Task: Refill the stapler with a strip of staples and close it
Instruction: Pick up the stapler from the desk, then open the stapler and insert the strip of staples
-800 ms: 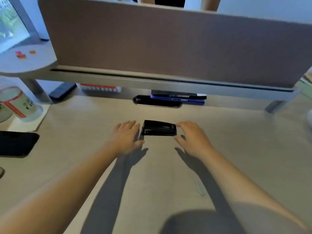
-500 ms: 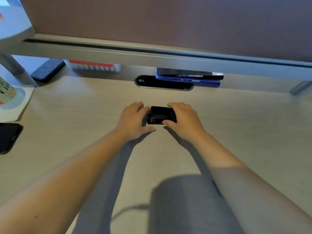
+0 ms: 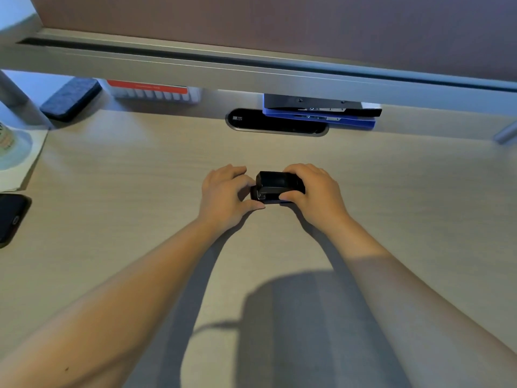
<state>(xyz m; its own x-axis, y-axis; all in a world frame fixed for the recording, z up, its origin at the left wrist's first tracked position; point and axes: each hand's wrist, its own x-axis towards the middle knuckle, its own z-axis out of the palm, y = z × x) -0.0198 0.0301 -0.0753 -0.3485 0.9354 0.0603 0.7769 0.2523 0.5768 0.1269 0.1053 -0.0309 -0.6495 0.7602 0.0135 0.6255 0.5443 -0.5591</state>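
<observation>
Between the two hands, on the pale wooden desk (image 3: 112,191), sits the black stapler (image 3: 272,187), lying crosswise with its front end toward the left hand (image 3: 223,196). The right hand (image 3: 316,191) is wrapped over the stapler's rear end: its fingers (image 3: 293,170) curl over the far side and top, and its thumb (image 3: 288,196) presses the near side, so the grip is narrow and closed around the body. The left hand rests on the desk at the front end, fingers loosely curled and only slightly parted; its thumb tip (image 3: 256,205) lies against the near lower corner of the stapler, while the other fingertips sit just beside the front face. Whether they touch it cannot be told. The stapler's lid appears down, though blur leaves this uncertain.

Beyond the fingertips, near the desk's back edge, lies an oval cable grommet (image 3: 277,124), with a stack of blue and black folders (image 3: 321,112) just behind it. Well to the left of the left hand, a dark phone (image 3: 11,217) lies at the frame edge.
</observation>
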